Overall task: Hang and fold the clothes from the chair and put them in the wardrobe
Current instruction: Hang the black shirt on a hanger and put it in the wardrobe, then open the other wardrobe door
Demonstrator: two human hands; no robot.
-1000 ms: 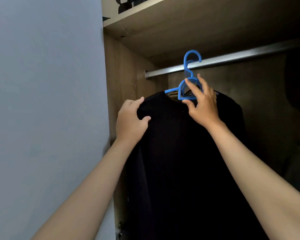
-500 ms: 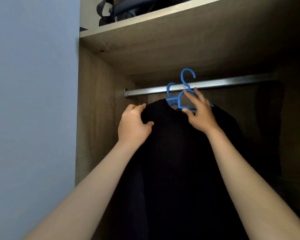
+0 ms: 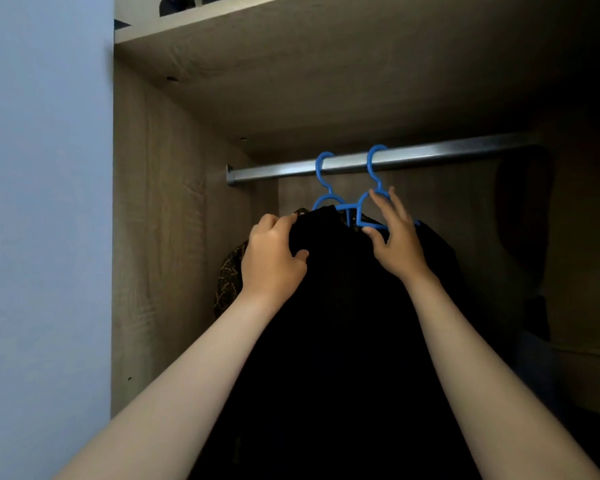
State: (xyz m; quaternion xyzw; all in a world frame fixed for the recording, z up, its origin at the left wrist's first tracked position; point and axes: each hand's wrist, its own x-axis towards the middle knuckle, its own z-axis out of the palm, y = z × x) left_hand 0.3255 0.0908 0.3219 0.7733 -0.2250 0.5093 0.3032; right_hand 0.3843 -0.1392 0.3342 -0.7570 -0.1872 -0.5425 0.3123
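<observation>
A black garment (image 3: 340,341) hangs on a blue plastic hanger (image 3: 373,178) whose hook sits over the metal wardrobe rail (image 3: 465,152). My right hand (image 3: 397,240) holds the hanger's neck loop, fingers above it and thumb below. My left hand (image 3: 274,261) grips the garment's left shoulder, thumb in front and fingers over the top. A second blue hanger (image 3: 323,178) hooks the rail just to the left, carrying a patterned brown garment (image 3: 229,278) mostly hidden behind the black one.
The wardrobe's wooden side panel (image 3: 174,220) stands at the left, with a shelf (image 3: 291,57) above the rail. A pale blue wall (image 3: 42,220) fills the far left. Dark clothing (image 3: 523,216) hangs at the right end of the rail.
The hanger with the black garment went up and its hook now sits over the rail beside the other hanger. Both hands stayed on the garment and hanger.
</observation>
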